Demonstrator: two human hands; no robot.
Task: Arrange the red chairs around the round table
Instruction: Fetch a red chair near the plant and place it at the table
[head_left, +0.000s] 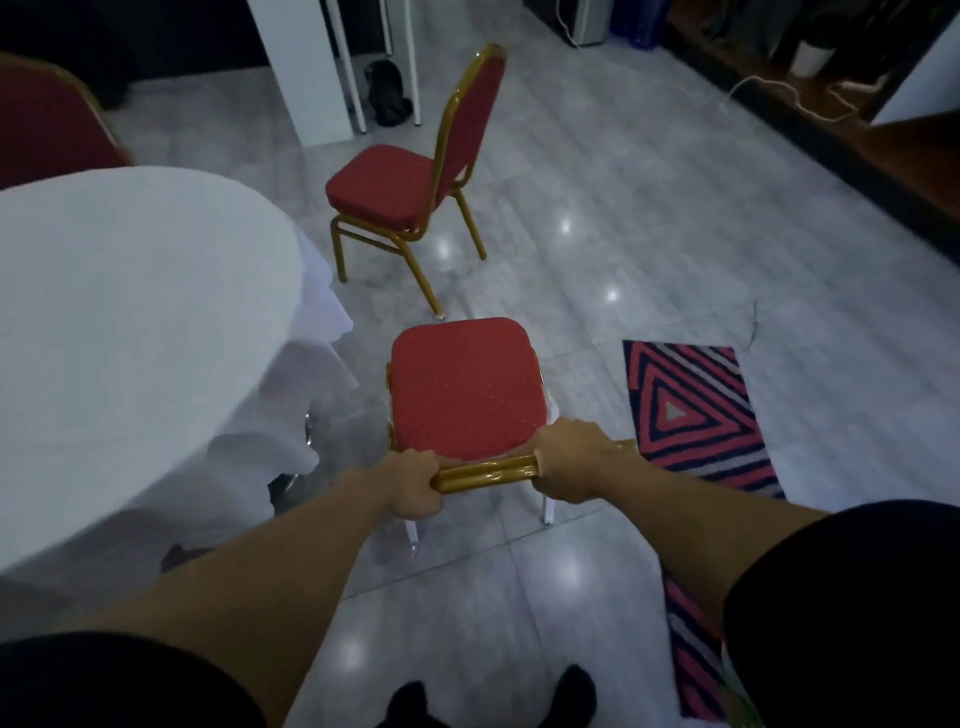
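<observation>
The round table (130, 312), draped in a white cloth, fills the person's left side, and the held red chair (462, 387) stands just off its edge, seat pointing forward rather than at the table. The left hand (413, 483) and right hand (571, 462) each clench an end of the gold top rail (485, 473). Judging by this, the chair needs turning leftward.

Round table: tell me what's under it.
A white cloth drapes the round table, hiding most underneath. At the hem a chrome leg and something dark peek out.
</observation>
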